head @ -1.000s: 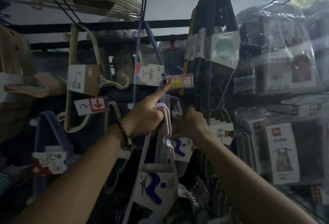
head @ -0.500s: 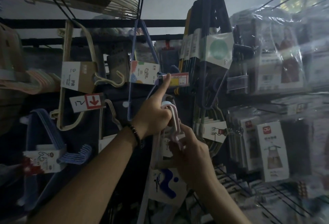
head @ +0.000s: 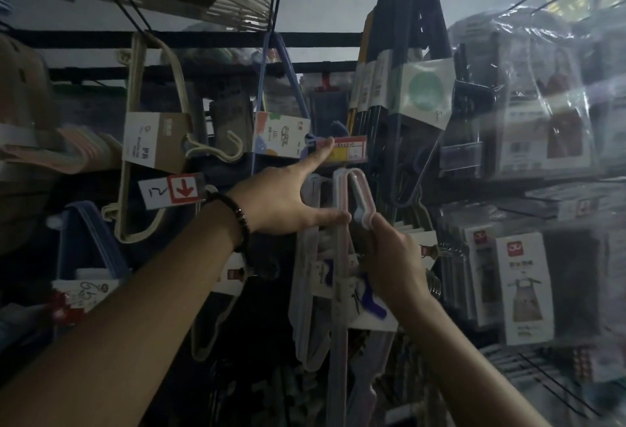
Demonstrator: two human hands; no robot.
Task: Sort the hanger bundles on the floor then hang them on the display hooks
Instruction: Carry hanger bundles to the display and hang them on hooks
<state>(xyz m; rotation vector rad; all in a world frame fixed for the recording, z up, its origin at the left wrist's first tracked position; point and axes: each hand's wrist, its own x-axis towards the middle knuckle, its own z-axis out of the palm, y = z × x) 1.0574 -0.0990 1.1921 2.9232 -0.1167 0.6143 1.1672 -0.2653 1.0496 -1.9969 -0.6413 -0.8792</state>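
Facing a dim, crowded display rack, I am holding my left hand spread, forefinger touching a price tag, thumb pressing the pale hanger bundle mid-rack; my right hand is pinching its hook tip. Its lower end is running out of frame.

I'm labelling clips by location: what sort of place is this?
Probably a shop's housewares aisle: a card-banded bundle of cream plastic hangers hangs on a black wire display hook, a red-and-yellow price tag fronts another, and clear-bagged aprons fill the right.
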